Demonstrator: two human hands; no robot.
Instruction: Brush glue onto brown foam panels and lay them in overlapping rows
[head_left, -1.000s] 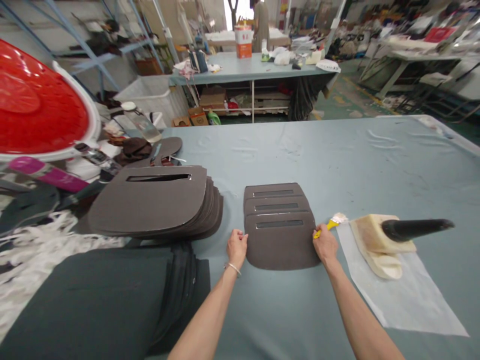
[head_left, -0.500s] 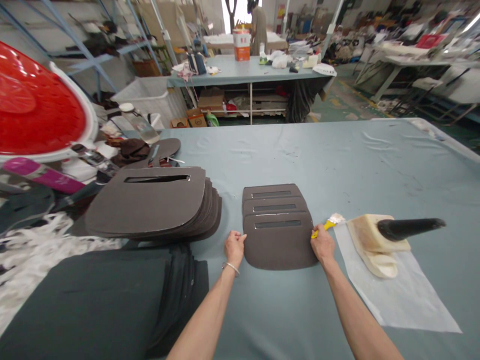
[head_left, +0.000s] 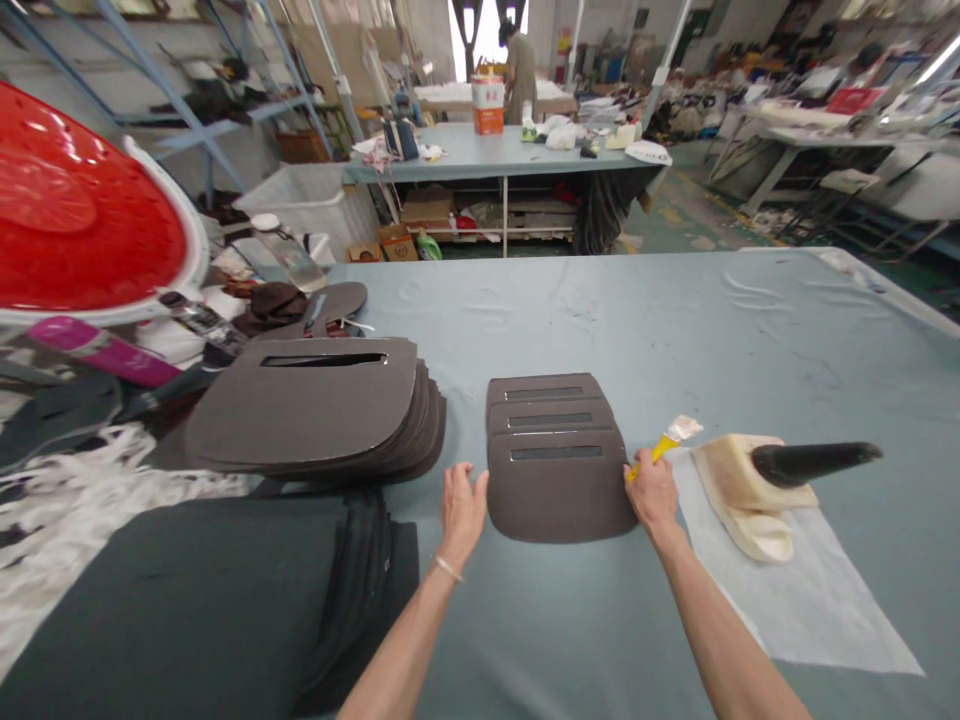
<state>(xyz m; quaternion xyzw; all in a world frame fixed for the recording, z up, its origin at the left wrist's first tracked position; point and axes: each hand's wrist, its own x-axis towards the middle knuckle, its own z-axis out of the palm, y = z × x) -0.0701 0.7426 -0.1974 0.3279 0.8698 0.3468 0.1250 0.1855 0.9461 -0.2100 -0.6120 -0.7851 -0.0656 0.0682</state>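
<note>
Three dark brown slotted panels [head_left: 559, 495] lie overlapped in front of me, each showing its narrow slot. My left hand [head_left: 463, 505] is at their left edge with fingers apart, holding nothing. At the right edge, my right hand [head_left: 651, 490] is closed around a yellow-handled brush [head_left: 666, 442], its pale bristles pointing up and to the right. Those right fingers are also at the panel's edge; whether they grip it I cannot tell. To the left rises a thick stack of larger brown slotted panels [head_left: 307, 415].
Dark green sheets [head_left: 202, 590] are piled at front left beside white strips [head_left: 67, 530]. On the right, a cream container with a black spout [head_left: 750, 470] rests on a white sheet [head_left: 840, 610]. A red basin [head_left: 82, 210] stands at far left. Farther back, a person [head_left: 519, 75] stands behind another table.
My left hand has let go of the panel's left edge and its fingers have spread. In my right hand the brush has tilted more upward.
</note>
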